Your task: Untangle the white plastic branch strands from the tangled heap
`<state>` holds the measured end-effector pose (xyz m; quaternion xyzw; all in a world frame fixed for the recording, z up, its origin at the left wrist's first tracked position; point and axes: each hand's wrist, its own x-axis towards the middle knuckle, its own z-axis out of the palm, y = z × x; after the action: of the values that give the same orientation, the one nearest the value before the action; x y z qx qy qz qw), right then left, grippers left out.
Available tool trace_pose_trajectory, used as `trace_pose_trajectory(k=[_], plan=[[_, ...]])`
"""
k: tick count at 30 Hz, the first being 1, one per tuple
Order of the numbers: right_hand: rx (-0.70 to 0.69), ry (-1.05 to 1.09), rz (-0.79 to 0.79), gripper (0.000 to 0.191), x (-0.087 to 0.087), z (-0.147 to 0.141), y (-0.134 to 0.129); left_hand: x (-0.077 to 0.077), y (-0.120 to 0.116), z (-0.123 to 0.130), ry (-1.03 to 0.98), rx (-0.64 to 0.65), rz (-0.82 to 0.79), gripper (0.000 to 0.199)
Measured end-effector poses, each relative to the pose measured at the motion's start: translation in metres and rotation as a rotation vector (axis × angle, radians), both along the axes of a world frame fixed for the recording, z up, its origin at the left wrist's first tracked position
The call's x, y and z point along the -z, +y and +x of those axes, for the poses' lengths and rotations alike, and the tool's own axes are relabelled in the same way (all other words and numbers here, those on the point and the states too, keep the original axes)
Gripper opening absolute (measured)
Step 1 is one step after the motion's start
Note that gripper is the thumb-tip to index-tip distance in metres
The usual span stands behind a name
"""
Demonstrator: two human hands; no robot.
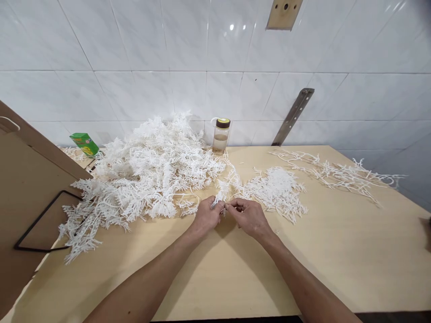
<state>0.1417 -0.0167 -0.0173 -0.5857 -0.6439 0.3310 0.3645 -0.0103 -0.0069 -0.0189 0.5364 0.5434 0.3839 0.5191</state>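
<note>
Fingers closed, my left hand [209,212] grips a white plastic foliage sprig [222,192] near the middle of the table. Close beside it, my right hand [248,217] is pinched at the lower part of the same sprig, thumb and forefinger together. What lies exactly between those right fingertips is too small to make out. Left of my hands rises a big heap of white artificial foliage [151,166]. Just to the right is a flatter pile of short white sprig pieces [278,190]. Thin bare white stems [332,172] lie farther right.
A clear bottle with a dark lid [221,137] stands against the tiled wall behind the heap. A green box [84,143] leans at the back left. Cardboard [30,193] and a black wire frame [40,249] border the left side. A metal bracket [292,117] rests against the wall.
</note>
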Motion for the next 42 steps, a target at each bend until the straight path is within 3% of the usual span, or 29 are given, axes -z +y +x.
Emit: trace_pose_trajectory(k=[4, 8, 12, 17, 20, 22, 25, 27, 33, 36, 39, 42], plan=[[-0.072, -0.203, 0.196, 0.018, 0.002, -0.002, -0.001, 0.002, 0.002, -0.001, 0.314, -0.015, 0.148, 0.027], [-0.103, -0.409, 0.399, 0.022, 0.009, -0.006, 0.0, 0.001, 0.006, -0.003, 0.364, -0.007, 0.131, 0.029], [-0.055, -0.453, 0.455, 0.022, 0.013, -0.011, 0.001, -0.002, 0.009, -0.004, 0.194, -0.031, 0.057, 0.03], [0.045, -0.42, 0.443, 0.02, 0.012, -0.017, 0.002, -0.006, 0.007, -0.003, -0.158, -0.001, -0.176, 0.028], [0.086, -0.328, 0.349, 0.017, 0.01, -0.017, 0.004, -0.007, 0.006, -0.003, -0.25, 0.004, -0.202, 0.033], [0.106, -0.337, 0.389, 0.017, 0.008, -0.012, 0.007, -0.007, 0.005, -0.003, -0.264, 0.014, -0.192, 0.035], [0.202, -0.388, 0.495, 0.02, 0.004, 0.002, 0.012, -0.006, 0.002, -0.003, -0.286, 0.069, -0.184, 0.032], [0.27, -0.355, 0.464, 0.02, -0.001, 0.016, 0.016, -0.008, 0.001, -0.003, -0.307, 0.085, -0.203, 0.03], [0.641, -0.353, 0.534, 0.025, -0.014, 0.069, 0.027, -0.017, -0.001, -0.002, -0.309, -0.015, -0.205, 0.028], [0.704, -0.397, 0.544, 0.029, -0.019, 0.082, 0.026, -0.015, -0.001, -0.002, -0.251, -0.044, -0.185, 0.024], [0.576, -0.273, 0.381, 0.029, -0.025, 0.068, 0.015, -0.009, -0.001, -0.001, -0.141, -0.069, -0.116, 0.023], [0.102, -0.152, 0.076, 0.032, -0.026, 0.036, 0.003, -0.003, 0.001, -0.001, 0.013, -0.096, -0.004, 0.026]])
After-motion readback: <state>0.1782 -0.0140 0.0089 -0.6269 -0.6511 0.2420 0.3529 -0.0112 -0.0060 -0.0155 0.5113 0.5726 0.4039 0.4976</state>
